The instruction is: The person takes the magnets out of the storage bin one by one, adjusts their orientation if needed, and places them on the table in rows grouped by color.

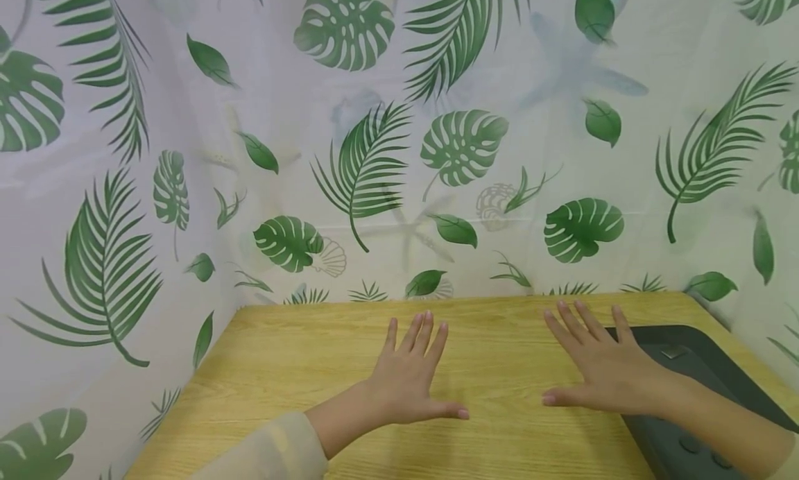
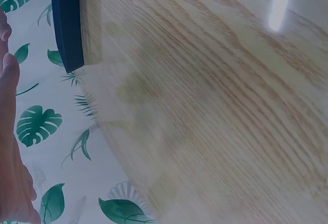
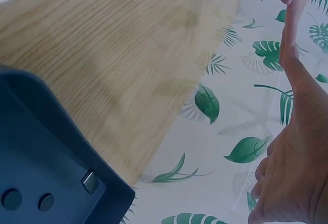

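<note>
My left hand (image 1: 406, 383) hovers over the wooden table (image 1: 299, 369) with its fingers straight and spread, holding nothing. To its right, my right hand (image 1: 614, 376) is also spread and holds nothing. That hand and its forearm cover part of a dark tray (image 1: 655, 333). Inside the tray lie a small square metallic piece (image 3: 90, 181) and two small round dark pieces, one (image 3: 12, 199) beside the other (image 3: 46, 202). In the left wrist view, the left hand (image 2: 10, 131) shows only at the left edge.
A white sheet with green leaf prints (image 1: 387, 189) hangs behind the table and along both sides. The tray stands at the table's right side. Bare wood grain shows between the hands and to the left.
</note>
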Action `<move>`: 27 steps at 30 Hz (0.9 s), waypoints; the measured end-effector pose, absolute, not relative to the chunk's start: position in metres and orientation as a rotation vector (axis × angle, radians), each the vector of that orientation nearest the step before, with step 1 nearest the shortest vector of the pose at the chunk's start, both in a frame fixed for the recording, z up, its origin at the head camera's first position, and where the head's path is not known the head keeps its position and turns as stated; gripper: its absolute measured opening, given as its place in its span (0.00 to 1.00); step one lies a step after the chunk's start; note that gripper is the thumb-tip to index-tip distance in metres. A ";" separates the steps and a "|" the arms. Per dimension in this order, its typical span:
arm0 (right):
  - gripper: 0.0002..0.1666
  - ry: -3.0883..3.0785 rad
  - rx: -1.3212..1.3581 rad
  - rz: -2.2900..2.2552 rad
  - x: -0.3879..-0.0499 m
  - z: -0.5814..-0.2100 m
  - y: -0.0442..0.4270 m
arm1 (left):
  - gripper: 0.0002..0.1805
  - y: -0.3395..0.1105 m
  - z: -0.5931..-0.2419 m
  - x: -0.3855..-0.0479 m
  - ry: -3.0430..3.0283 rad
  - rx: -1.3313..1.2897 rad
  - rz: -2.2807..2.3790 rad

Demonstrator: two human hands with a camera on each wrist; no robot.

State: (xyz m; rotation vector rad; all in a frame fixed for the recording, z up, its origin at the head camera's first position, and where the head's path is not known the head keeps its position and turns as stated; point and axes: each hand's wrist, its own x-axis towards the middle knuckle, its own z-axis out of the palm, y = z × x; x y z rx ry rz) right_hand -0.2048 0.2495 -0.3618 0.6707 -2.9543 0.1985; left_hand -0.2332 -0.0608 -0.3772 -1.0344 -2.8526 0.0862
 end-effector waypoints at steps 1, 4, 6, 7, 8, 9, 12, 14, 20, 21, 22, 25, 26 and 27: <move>0.67 -2.955 0.665 0.196 -0.205 -0.362 0.250 | 0.63 -0.060 -0.377 -0.233 -2.852 -1.033 0.088; 0.67 -2.965 0.639 0.203 -0.205 -0.361 0.253 | 0.63 -0.057 -0.374 -0.233 -2.848 -1.040 0.089; 0.67 -2.963 0.632 0.212 -0.205 -0.360 0.255 | 0.63 -0.054 -0.372 -0.233 -2.844 -1.052 0.098; 0.67 -2.962 0.630 0.212 -0.205 -0.359 0.255 | 0.63 -0.052 -0.371 -0.233 -2.844 -1.058 0.097; 0.67 -2.963 0.626 0.214 -0.205 -0.359 0.256 | 0.63 -0.051 -0.371 -0.234 -2.842 -1.063 0.101; 0.67 -2.959 0.626 0.210 -0.205 -0.359 0.257 | 0.63 -0.050 -0.371 -0.234 -2.842 -1.065 0.104; 0.67 -2.954 0.614 0.205 -0.206 -0.357 0.259 | 0.63 -0.047 -0.371 -0.235 -2.840 -1.071 0.106; 0.66 -2.952 0.609 0.204 -0.205 -0.356 0.261 | 0.63 -0.045 -0.372 -0.236 -2.841 -1.077 0.114; 0.66 -2.959 0.611 0.192 -0.205 -0.354 0.266 | 0.63 -0.038 -0.372 -0.236 -2.837 -1.103 0.122; 0.66 -2.957 0.614 0.188 -0.205 -0.353 0.267 | 0.63 -0.037 -0.372 -0.236 -2.835 -1.101 0.123; 0.66 -2.956 0.616 0.180 -0.205 -0.353 0.267 | 0.63 -0.036 -0.372 -0.237 -2.829 -1.096 0.129; 0.66 -2.950 0.615 0.154 -0.205 -0.351 0.270 | 0.63 -0.034 -0.372 -0.239 -2.815 -1.094 0.120; 0.67 -2.948 0.615 0.144 -0.205 -0.350 0.271 | 0.63 -0.033 -0.372 -0.239 -2.810 -1.097 0.112; 0.66 -2.946 0.615 0.139 -0.205 -0.350 0.272 | 0.63 -0.032 -0.372 -0.240 -2.806 -1.101 0.103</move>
